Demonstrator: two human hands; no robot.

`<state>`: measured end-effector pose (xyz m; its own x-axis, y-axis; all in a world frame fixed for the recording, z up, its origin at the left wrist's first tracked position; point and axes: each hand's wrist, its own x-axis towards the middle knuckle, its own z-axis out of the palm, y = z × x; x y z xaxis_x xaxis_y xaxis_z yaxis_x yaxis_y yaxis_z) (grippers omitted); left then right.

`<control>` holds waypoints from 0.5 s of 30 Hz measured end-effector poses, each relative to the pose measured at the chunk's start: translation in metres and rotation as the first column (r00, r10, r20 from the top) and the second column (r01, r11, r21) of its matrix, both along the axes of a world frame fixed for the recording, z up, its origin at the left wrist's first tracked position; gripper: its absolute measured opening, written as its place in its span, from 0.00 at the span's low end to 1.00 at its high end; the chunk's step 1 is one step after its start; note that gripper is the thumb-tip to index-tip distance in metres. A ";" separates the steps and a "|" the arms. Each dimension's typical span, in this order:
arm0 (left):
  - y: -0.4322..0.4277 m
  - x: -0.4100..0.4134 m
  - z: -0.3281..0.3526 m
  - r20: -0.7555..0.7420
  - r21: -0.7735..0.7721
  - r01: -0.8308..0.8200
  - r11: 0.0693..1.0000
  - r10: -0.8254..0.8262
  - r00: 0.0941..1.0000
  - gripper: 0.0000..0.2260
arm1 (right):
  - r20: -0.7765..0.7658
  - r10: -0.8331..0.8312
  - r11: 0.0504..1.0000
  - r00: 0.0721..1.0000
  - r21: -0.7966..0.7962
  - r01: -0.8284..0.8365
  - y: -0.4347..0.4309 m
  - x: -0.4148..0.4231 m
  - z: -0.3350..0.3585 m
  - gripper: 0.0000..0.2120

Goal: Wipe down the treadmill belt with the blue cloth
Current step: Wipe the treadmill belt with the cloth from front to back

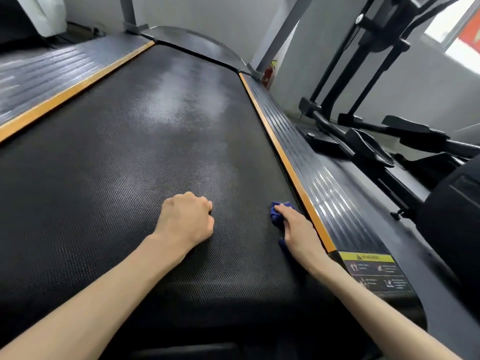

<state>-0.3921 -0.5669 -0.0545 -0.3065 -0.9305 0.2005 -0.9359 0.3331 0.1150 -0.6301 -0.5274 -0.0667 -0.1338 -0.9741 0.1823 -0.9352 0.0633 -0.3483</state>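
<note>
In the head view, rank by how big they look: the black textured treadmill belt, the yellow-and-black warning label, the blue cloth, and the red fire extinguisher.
1. Black textured treadmill belt, by far.
2. Yellow-and-black warning label.
3. Blue cloth, mostly hidden under the right hand.
4. Red fire extinguisher, far off and partly hidden, so its rank against the cloth is unsure.

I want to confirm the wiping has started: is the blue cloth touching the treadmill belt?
Touching. The head view shows the right hand pressing the blue cloth flat onto the treadmill belt.
</note>
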 end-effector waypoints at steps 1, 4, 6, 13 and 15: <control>0.000 -0.001 0.000 0.003 -0.004 -0.001 1.000 0.001 1.000 0.14 | 0.001 0.025 1.000 1.000 -0.018 -0.025 0.006 -0.001 -0.001 0.21; 0.002 -0.003 0.001 0.032 -0.012 0.000 1.000 0.001 0.999 0.13 | 0.053 0.061 0.996 0.997 -0.073 -0.057 -0.012 -0.004 0.004 0.18; 0.003 -0.003 0.001 0.026 -0.014 -0.002 1.000 0.003 1.000 0.13 | 0.055 0.044 0.997 0.998 -0.059 -0.041 -0.046 -0.007 0.006 0.18; 0.001 0.001 -0.004 0.041 0.009 0.024 1.000 -0.025 0.999 0.14 | 0.009 -0.134 0.991 0.991 0.022 0.133 -0.080 0.007 0.007 0.19; 0.000 0.002 -0.005 0.061 0.014 0.031 0.999 -0.032 0.998 0.15 | 0.001 -0.046 0.999 0.999 0.004 0.046 -0.039 0.014 0.005 0.19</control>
